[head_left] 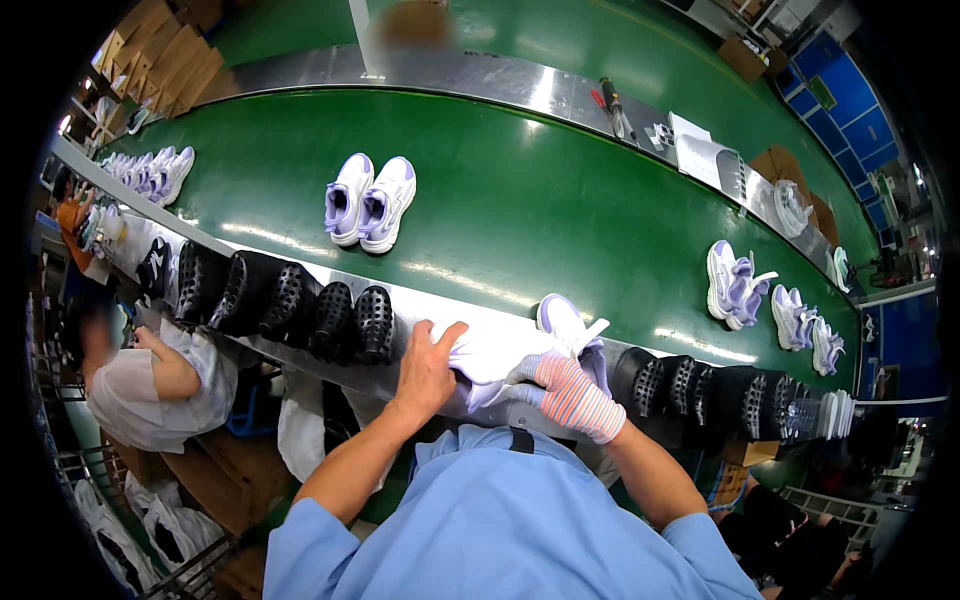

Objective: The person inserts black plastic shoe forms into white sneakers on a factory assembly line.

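Note:
A white and lavender sneaker (492, 358) lies sideways between my hands at the metal edge of the bench, close to my body. My bare left hand (426, 368) grips one end of it, thumb and fingers curled over the white side. On the other end is my right hand (572, 396), in a striped knit glove with grey fingertips; its fingers close on the shoe and are partly hidden. Just beyond my right hand stands a second white and lavender sneaker (560, 316), its toe pointing away from me. A pale strap or tongue sticks up from it.
Black perforated shoe forms (375, 322) line the near ledge on both sides. A sneaker pair (372, 205) stands on the green belt (520, 190); other pairs (738, 285) stand at right. A screwdriver-like tool (612, 100) and notebook (705, 152) lie on the far rail. Co-workers sit left and lower right.

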`<state>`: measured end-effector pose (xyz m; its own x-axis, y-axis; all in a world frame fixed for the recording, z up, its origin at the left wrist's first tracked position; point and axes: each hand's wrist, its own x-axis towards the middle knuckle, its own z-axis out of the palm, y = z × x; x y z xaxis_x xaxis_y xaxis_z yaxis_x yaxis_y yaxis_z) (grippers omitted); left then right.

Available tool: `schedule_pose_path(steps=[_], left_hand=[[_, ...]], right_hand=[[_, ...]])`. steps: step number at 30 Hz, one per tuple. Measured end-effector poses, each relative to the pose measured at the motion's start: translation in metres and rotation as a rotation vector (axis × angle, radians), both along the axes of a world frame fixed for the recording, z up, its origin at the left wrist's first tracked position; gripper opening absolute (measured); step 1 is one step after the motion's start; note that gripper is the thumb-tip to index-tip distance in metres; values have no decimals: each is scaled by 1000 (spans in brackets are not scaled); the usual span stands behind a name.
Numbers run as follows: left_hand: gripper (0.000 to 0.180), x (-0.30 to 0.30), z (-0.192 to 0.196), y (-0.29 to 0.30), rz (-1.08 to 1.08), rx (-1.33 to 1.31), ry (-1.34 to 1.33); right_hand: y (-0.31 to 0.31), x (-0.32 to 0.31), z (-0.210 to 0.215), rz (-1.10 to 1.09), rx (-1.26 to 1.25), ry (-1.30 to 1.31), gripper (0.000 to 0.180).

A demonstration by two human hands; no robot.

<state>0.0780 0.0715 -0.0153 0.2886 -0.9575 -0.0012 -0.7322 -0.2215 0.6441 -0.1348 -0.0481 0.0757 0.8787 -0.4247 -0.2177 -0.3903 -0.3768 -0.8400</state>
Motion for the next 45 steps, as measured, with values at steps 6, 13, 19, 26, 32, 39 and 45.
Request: schedule_pose_path(steps=[6, 13, 19, 26, 32, 39, 45], left_hand=[[70, 11, 24, -8, -166, -79, -85], [66, 8, 39, -11, -285, -148, -88], [63, 8, 54, -7, -265, -115, -10], [52, 8, 5, 12, 125, 312, 189], [48, -28, -70, 16, 397, 627, 716], [27, -35, -43, 8, 162, 31, -47], [17, -20, -40, -5, -105, -251, -97]], right_hand=[[7, 10, 6, -46, -36, 3, 21], [7, 19, -20, -10, -74, 198, 26], [5, 33, -12, -11, -52, 338, 38], [2, 47, -50, -278, -250, 328, 40], [24, 35, -98, -387, -159, 475, 47], [37, 39, -136, -380, -20, 679, 58], [41, 37, -146, -439, 24, 617, 55]])
